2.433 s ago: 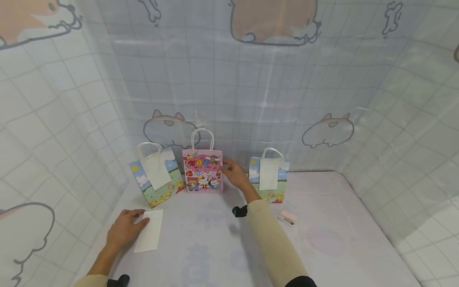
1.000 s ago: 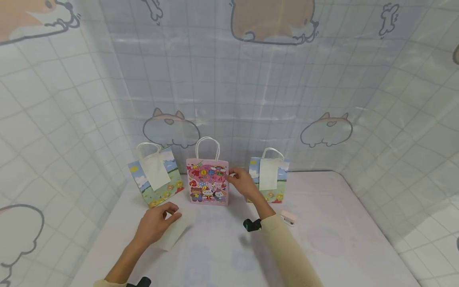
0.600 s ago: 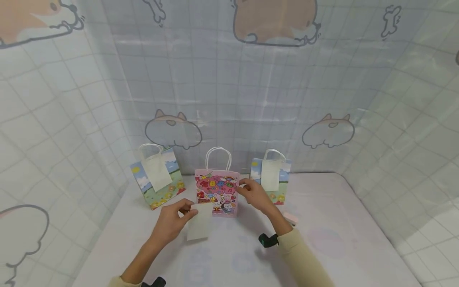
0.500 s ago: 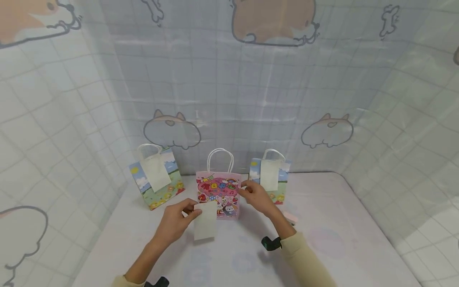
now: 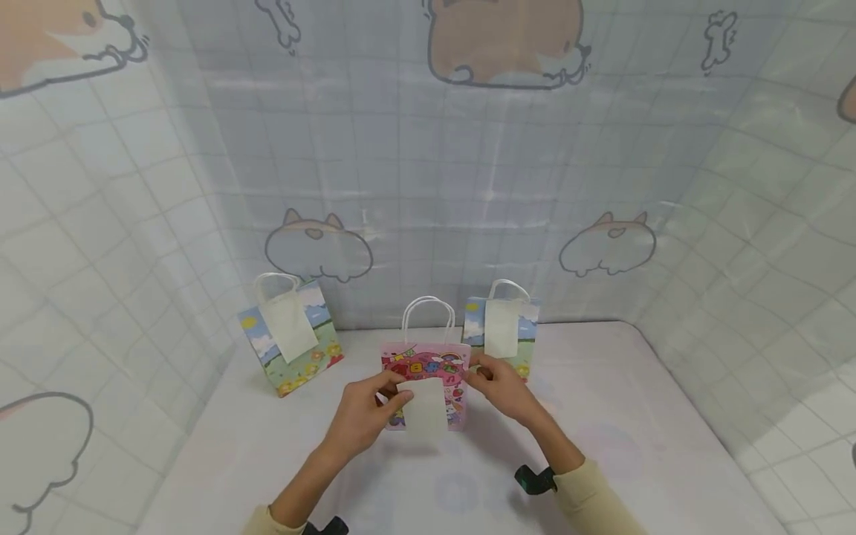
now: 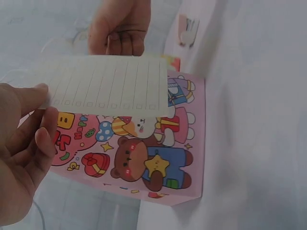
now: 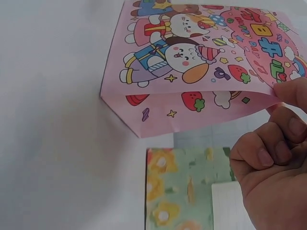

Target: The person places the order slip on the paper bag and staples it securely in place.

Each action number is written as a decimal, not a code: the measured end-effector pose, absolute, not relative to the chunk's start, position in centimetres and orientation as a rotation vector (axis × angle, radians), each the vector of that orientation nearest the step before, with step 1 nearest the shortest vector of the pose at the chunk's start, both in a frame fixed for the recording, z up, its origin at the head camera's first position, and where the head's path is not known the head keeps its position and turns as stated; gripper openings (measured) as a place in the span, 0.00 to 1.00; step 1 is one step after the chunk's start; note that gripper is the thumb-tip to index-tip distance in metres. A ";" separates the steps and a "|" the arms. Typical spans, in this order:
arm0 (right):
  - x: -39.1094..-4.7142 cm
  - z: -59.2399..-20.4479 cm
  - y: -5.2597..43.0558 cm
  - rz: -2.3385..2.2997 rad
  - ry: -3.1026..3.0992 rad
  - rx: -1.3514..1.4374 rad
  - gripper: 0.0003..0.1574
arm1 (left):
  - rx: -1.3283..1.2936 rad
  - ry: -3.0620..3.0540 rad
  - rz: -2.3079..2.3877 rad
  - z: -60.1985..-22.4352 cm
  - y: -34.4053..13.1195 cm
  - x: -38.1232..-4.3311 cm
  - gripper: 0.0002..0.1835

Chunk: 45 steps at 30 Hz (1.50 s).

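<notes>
A pink paper gift bag [image 5: 457,394] with cartoon animals and white handles stands upright in the middle of the table. My right hand [image 5: 501,386] pinches its right side edge between thumb and fingers, as the right wrist view shows closely. In my left hand [image 5: 366,412] a small white sheet of note paper [image 5: 426,409] is pinched at its upper left corner, held in front of the bag. Seen from the left wrist, the note paper [image 6: 110,84] has ruled lines and a row of small boxes, and covers part of the bag [image 6: 144,158].
Two blue-green landscape gift bags stand behind, the left one [image 5: 328,342] tilted and the right one [image 5: 528,334] close to my right hand. Each has a white note on its front. A pink and white stapler [image 6: 188,29] lies on the table [image 5: 622,446] to the right.
My right hand has brought the pink bag forward and to the right from the back wall. The left hand has lifted the note paper off the table and carried it right, before the bag.
</notes>
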State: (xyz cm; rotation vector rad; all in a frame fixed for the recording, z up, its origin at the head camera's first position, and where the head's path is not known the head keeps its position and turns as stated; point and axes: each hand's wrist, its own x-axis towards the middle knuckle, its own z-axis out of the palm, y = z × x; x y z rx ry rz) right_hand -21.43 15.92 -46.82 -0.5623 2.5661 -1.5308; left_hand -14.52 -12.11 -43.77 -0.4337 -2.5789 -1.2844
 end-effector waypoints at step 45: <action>-16.0 -45.8 20.0 -1.456 2.559 -0.576 0.12 | -0.421 -2.025 -1.003 -45.6 -6.7 -13.8 0.08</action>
